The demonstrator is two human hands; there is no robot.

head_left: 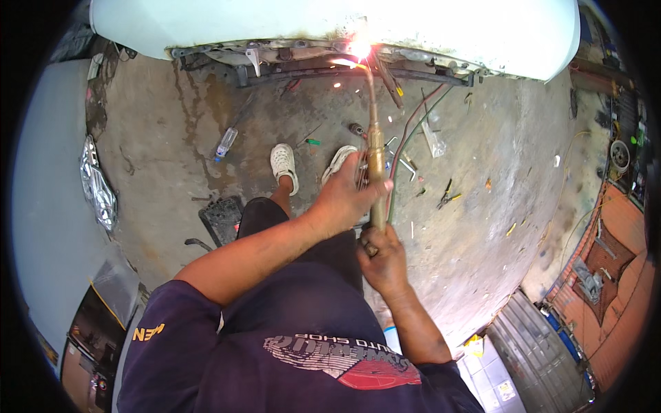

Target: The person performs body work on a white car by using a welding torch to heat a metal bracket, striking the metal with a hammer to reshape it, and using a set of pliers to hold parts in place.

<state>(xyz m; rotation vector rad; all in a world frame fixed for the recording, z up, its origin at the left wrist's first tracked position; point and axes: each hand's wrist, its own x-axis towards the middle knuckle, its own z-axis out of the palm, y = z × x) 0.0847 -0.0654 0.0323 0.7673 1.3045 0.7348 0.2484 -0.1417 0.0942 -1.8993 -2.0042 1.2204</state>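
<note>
A brass gas torch (376,160) points away from me, its thin bent tip up at the lower edge of a white vehicle body panel (275,20). A bright flame (359,48) burns there, and sparks fall beneath it. My left hand (345,199) is closed round the torch handle, with the thumb over its right side. Lower down, my right hand (384,260) grips the rear end of the same torch; its fingers partly hide the knobs. Beside the tip, a long dark tool with a yellow mark (394,88) hangs from the panel edge.
Red and green hoses (407,138) run over the concrete floor right of the torch. Scattered about lie a plastic bottle (226,143), yellow-handled pliers (449,195), a clear bag (434,140) and a black tray-like piece (222,219). Metal cabinets (540,354) stand at the lower right.
</note>
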